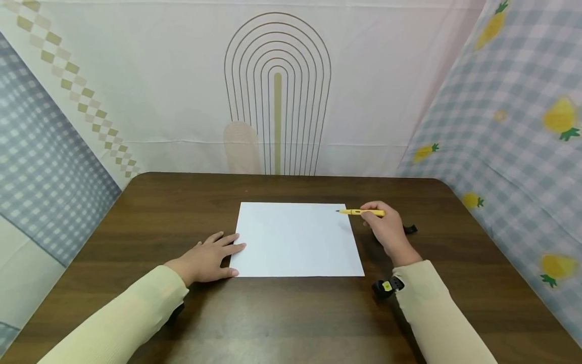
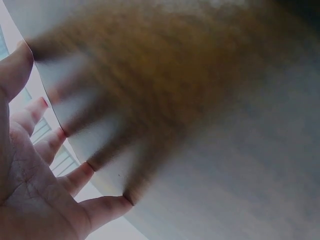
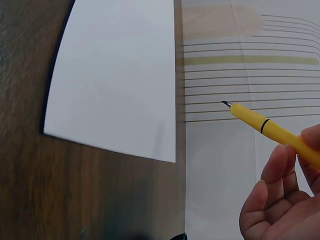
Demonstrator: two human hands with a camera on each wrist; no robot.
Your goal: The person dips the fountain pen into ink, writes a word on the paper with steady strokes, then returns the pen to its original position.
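Note:
A blank white sheet of paper lies flat on the brown table. My left hand rests at its left edge with fingers spread, and some fingertips overlap the sheet. The left wrist view shows the palm and spread fingers from below. My right hand pinches a yellow fountain pen by the sheet's upper right corner. Held nearly level, the pen points left, its nib over the paper. In the right wrist view, the uncapped dark nib of the pen shows apart from the sheet.
The wooden table has rounded far corners. A white cloth with arched lines hangs behind it, and checked cloth borders the right. A black wrist device sits by the right cuff. A small black piece shows beyond the right hand.

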